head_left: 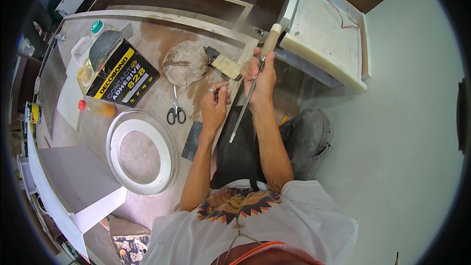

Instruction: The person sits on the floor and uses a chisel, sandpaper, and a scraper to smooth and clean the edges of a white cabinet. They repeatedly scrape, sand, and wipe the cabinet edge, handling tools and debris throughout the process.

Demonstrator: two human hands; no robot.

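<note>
My right hand is closed around a long, thin file. Its pale wooden handle points away from me, and the narrow metal blade slants back toward my lap. To the left, my left hand is held near the table edge with fingers curled in, a ring on one of them. Whether it pinches anything is hidden. Beyond it lies a pale block with a dark end. Black-handled scissors lie left of that hand, and a dark grey sheet, perhaps sandpaper, sits by my left forearm.
On the dusty table stand a black-and-yellow adhesive tub, a green-capped jug and a roll of white strip. A red-capped bottle lies there beside a dusty rounded lump. A white drawer juts in at far right.
</note>
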